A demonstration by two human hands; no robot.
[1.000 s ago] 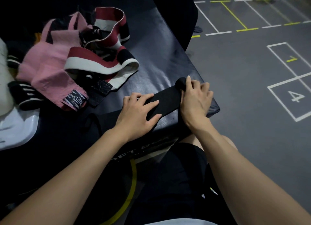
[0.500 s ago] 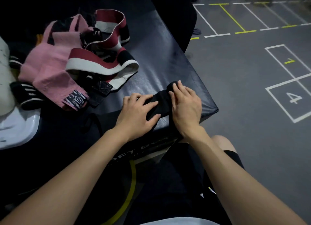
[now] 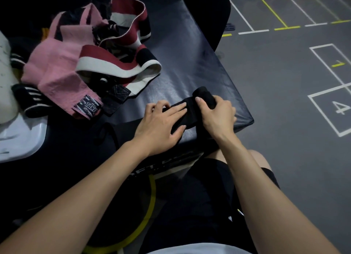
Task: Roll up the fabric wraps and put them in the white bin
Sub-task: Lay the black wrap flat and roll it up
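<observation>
The black fabric wrap [image 3: 187,111] lies near the 4 o'clock corner of the padded black worktop [image 3: 190,50], its far end already wound into a short thick roll, the unrolled tail running back toward 8 o'clock under the left hand [image 3: 161,126]. The right hand [image 3: 218,115] has its grip curled over the roll, thumb on the near side and fingers wrapped across the top, so it holds the roll itself. The left hand lies open, fingers straight and spread, pressing the flat tail onto the worktop. To roll this well, I judge the left hand should keep the tail taut and flat while the right turns the roll toward it, edges kept in line so the coil does not cone or loosen; the roll sits close to the worktop's edge, so it could slip off if let go. At about 10 o'clock from the hands lies a heap of loose wraps: a wide pink fabric wrap with a black printed label [image 3: 57,71] and a red, white and black striped elastic wrap [image 3: 117,63], both unrolled, with a small black wrap with white stripes [image 3: 32,99] beside them. At the 9 o'clock edge shows a corner of the white plastic bin [image 3: 20,139], well apart from the hands.
</observation>
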